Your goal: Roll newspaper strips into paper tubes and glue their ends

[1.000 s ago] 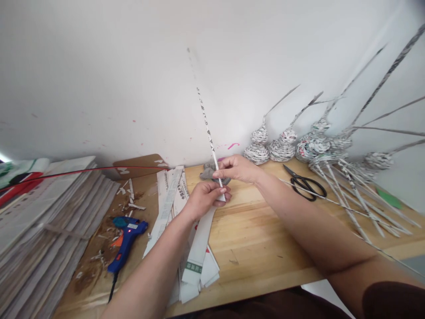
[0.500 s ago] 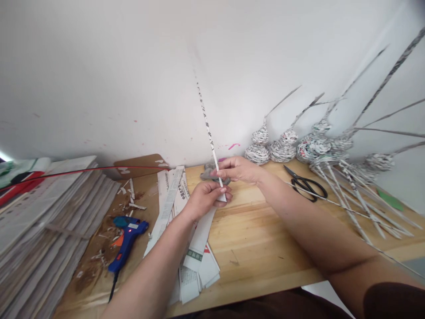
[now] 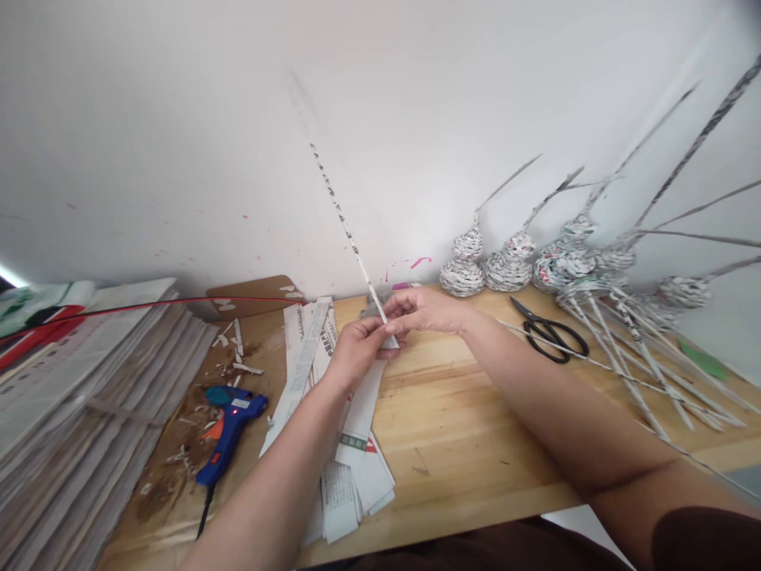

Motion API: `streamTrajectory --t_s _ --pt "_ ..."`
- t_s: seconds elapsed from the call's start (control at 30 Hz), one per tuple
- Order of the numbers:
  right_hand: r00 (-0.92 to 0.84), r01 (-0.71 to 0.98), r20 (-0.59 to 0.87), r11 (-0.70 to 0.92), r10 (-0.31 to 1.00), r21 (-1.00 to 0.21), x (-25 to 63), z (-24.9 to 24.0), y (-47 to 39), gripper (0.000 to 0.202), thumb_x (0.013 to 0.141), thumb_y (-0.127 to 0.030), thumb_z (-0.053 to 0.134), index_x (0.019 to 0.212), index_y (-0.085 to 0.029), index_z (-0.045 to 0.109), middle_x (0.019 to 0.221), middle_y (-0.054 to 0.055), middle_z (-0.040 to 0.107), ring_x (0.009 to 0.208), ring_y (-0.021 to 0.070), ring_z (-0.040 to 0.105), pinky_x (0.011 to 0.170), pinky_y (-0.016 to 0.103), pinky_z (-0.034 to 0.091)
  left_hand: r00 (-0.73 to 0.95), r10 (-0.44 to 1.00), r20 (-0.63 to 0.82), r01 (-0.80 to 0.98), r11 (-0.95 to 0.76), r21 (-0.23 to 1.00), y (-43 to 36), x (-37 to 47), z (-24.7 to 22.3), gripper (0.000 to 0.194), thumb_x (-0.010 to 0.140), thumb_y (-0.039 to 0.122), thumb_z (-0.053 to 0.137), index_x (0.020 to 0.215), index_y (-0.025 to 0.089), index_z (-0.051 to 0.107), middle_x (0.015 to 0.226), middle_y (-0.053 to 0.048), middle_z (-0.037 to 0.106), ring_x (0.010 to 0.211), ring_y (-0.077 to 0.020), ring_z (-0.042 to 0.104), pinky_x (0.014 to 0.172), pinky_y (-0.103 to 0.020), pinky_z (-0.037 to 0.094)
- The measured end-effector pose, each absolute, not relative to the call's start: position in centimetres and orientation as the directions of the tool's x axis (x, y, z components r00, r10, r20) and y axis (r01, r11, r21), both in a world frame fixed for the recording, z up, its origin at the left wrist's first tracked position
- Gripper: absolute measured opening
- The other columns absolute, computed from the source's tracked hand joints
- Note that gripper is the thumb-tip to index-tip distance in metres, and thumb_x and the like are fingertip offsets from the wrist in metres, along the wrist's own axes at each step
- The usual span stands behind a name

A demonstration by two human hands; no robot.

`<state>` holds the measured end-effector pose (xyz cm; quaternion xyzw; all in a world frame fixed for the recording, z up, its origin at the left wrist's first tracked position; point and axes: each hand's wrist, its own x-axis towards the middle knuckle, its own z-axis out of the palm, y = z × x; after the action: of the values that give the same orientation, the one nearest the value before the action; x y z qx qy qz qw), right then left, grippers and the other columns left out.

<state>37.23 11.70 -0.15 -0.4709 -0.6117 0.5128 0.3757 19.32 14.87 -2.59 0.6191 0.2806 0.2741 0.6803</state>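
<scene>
A long thin rolled newspaper stick [image 3: 346, 228] slants up and to the left from my hands, its far end blurred against the wall. My left hand [image 3: 361, 345] pinches its lower end, where a bit of flat white paper shows. Close beside it, my right hand [image 3: 419, 311] grips the stick with thumb and fingers just above. Newspaper strips [image 3: 362, 404] lie under and beside my left forearm. Behind my hands sits a small grey lump [image 3: 376, 298], partly hidden.
Left are a blue glue gun [image 3: 229, 436], paper scraps and a tall newspaper stack [image 3: 101, 420]. Right are black scissors [image 3: 550, 331], woven gourd-shaped paper pieces [image 3: 462, 274] and loose paper sticks [image 3: 648, 357]. A white wall [image 3: 178, 143] stands behind.
The stick has tilted further left. My hands have come closer together, with my right hand slightly lower and my left slightly higher.
</scene>
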Motion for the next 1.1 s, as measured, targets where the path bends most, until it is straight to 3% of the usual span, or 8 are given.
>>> streamTrajectory --t_s 0.2,0.43,0.57,0.7,0.8,0.87,0.9,1.1 --pt "-0.213 0.218 0.027 0.075 0.977 -0.973 37.0 -1.0 12.0 0.035 0.065 -0.025 0.077 0.096 -0.014 0.063 0.083 0.001 0.066 0.072 0.0111 0.06 0.065 0.022 0.048 0.644 0.763 -0.045 -0.099 0.142 0.985 15.5 19.2 -2.9 0.04 0.073 0.043 0.07 0.103 0.016 0.069 0.106 -0.009 0.07 0.088 -0.0221 0.067 0.073 -0.035 0.057" --pt "-0.12 0.031 0.038 0.042 0.992 -0.999 35.4 -1.9 12.2 0.04 0.064 -0.016 0.075 0.1 -0.015 0.058 0.087 0.003 0.067 0.076 0.0135 0.062 0.065 0.024 0.052 0.634 0.772 -0.049 -0.115 0.157 0.981 15.2 19.3 -2.8 0.045 0.072 0.044 0.071 0.109 0.019 0.069 0.108 -0.009 0.07 0.085 -0.0202 0.067 0.076 -0.036 0.056" --pt "-0.246 0.017 0.036 0.041 0.969 -0.999 36.4 -1.8 12.3 0.042 0.067 -0.019 0.075 0.105 -0.014 0.058 0.086 0.003 0.065 0.072 0.0108 0.059 0.061 0.02 0.049 0.65 0.756 -0.078 -0.053 0.148 0.988 15.4 18.9 -2.3 0.051 0.072 0.052 0.067 0.112 0.019 0.067 0.098 -0.008 0.07 0.08 -0.02 0.067 0.069 -0.033 0.056" --pt "-0.406 0.071 -0.022 0.007 0.914 -0.997 39.4 -1.7 12.1 0.048 0.065 -0.02 0.077 0.11 -0.015 0.06 0.078 -0.001 0.06 0.064 0.0076 0.055 0.051 0.015 0.041 0.531 0.846 -0.039 0.111 -0.024 0.993 17.5 18.4 -2.6 0.06 0.082 0.065 0.043 0.104 0.015 0.067 0.093 -0.012 0.067 0.078 -0.023 0.067 0.056 -0.03 0.052" --pt "-0.46 0.084 -0.04 -0.001 0.887 -0.996 41.0 -1.9 11.9 0.037 0.067 -0.023 0.077 0.1 -0.013 0.064 0.076 -0.001 0.06 0.06 0.0062 0.053 0.047 0.014 0.039 0.494 0.84 0.224 0.367 -0.434 0.823 19.6 19.4 -3.7 0.046 0.087 0.048 0.043 0.114 0.015 0.062 0.108 -0.015 0.065 0.094 -0.0252 0.063 0.075 -0.035 0.05" --pt "-0.479 0.08 -0.043 -0.006 0.877 -0.997 41.3 -2.0 11.8 0.032 0.067 -0.024 0.077 0.095 -0.013 0.065 0.076 -0.001 0.061 0.059 0.0058 0.052 0.047 0.014 0.039 0.535 0.8 0.272 0.426 -0.533 0.731 20.5 20.8 -4.6 0.048 0.075 0.034 0.065 0.118 0.016 0.059 0.123 -0.016 0.059 0.113 -0.0296 0.053 0.092 -0.039 0.042" --pt "-0.491 0.077 -0.045 -0.009 0.87 -0.997 41.2 -2.1 11.8 0.032 0.067 -0.024 0.077 0.094 -0.013 0.064 0.076 0.0 0.061 0.059 0.006 0.053 0.047 0.014 0.04 0.609 0.747 0.269 0.503 -0.625 0.597 20.7 21.7 -5.0 0.047 0.074 0.031 0.064 0.119 0.016 0.059 0.124 -0.016 0.059 0.116 -0.0306 0.051 0.093 -0.039 0.04" --pt "-0.543 0.041 0.002 0.029 0.84 -0.999 40.4 -1.8 11.9 0.027 0.068 -0.021 0.076 0.091 -0.013 0.065 0.077 0.001 0.062 0.063 0.0077 0.056 0.048 0.015 0.043 0.687 0.709 0.161 0.589 -0.672 0.448 20.9 25.3 -5.4 0.019 0.075 0.031 0.061 0.084 0.017 0.07 0.087 -0.014 0.07 0.091 -0.0327 0.062 0.081 -0.04 0.042"
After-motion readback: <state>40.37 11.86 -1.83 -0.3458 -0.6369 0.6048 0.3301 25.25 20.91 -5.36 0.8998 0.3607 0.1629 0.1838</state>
